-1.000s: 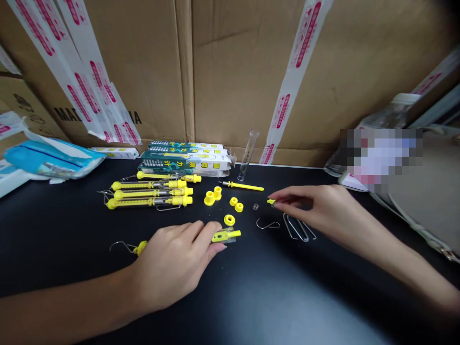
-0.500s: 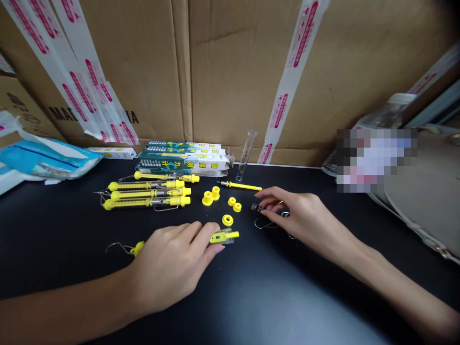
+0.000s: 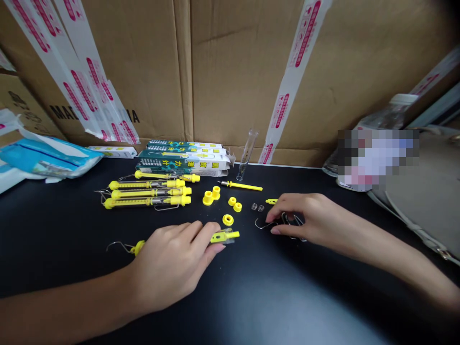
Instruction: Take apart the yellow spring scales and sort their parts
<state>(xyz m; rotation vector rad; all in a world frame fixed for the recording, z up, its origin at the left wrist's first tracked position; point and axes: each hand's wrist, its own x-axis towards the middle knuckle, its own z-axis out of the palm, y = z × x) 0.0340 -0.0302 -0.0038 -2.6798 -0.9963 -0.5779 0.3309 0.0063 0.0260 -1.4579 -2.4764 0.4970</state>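
Observation:
My left hand point(image 3: 176, 261) is wrapped round a tubular spring scale. Its clear tube with a yellow inner rod point(image 3: 226, 235) sticks out past my thumb, and a yellow cap with a wire hook point(image 3: 137, 247) shows at the other end. My right hand point(image 3: 300, 215) hovers over several bent wire hooks point(image 3: 294, 221), thumb and forefinger apart on either side of one hook's wire; whether they touch it I cannot tell. Two small coil springs point(image 3: 258, 207) lie just left of those fingers. A yellow rod point(image 3: 271, 201) is partly hidden behind the hand.
Several assembled spring scales point(image 3: 151, 193) lie at left. Yellow caps point(image 3: 207, 198), a yellow ring point(image 3: 227, 220) and a rod with a metal end point(image 3: 244, 186) sit mid-table. Behind are a clear tube point(image 3: 247, 155), printed boxes point(image 3: 183, 160) and cardboard point(image 3: 230, 72). A bag point(image 3: 424, 191) stands right.
My right hand has moved right and slightly down, away from the two coil springs to the wire hooks. The springs now lie uncovered. My left hand keeps its hold on the spring scale.

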